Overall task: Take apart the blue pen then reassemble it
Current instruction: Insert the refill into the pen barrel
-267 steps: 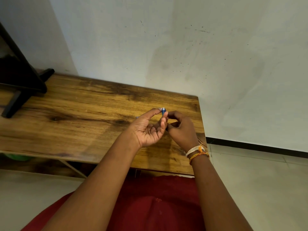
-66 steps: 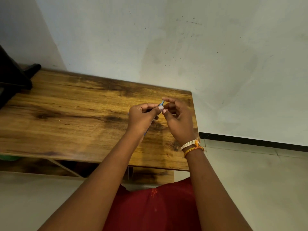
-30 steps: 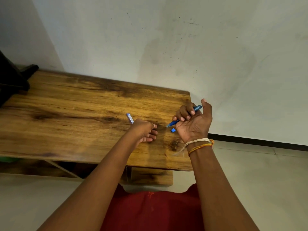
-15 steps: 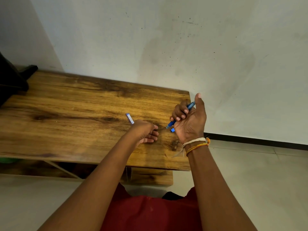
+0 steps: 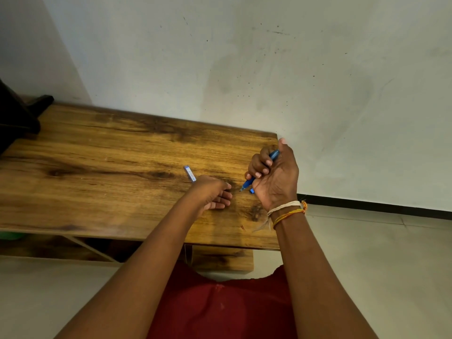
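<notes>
Your right hand (image 5: pixel 274 177) is wrapped in a fist around the blue pen (image 5: pixel 259 171), fingers curled over the barrel and thumb standing up past its far end. The tip points down and left, close above the bench (image 5: pixel 97 167). Your left hand (image 5: pixel 214 194) rests on the bench just left of that tip, fingers curled under. Whether it holds anything you cannot tell from here, since the palm faces down.

Two loose pieces lie on the bench. A small blue-and-white part (image 5: pixel 190 172) sits just beyond your left wrist, and a tiny blue piece (image 5: pixel 251 191) shows just below the pen, partly hidden by your right hand.

So the pen looks partly taken apart, with parts set down. To do this step well, shift from the fist to a fingertip hold near the tip end. A fist hides the joint and gives poor control for twisting. Bring your left hand up to steady the other end, and work low over the bench so anything that slips stays there. The tiny blue piece lies near the right edge, so move it inward before it rolls off.
</notes>
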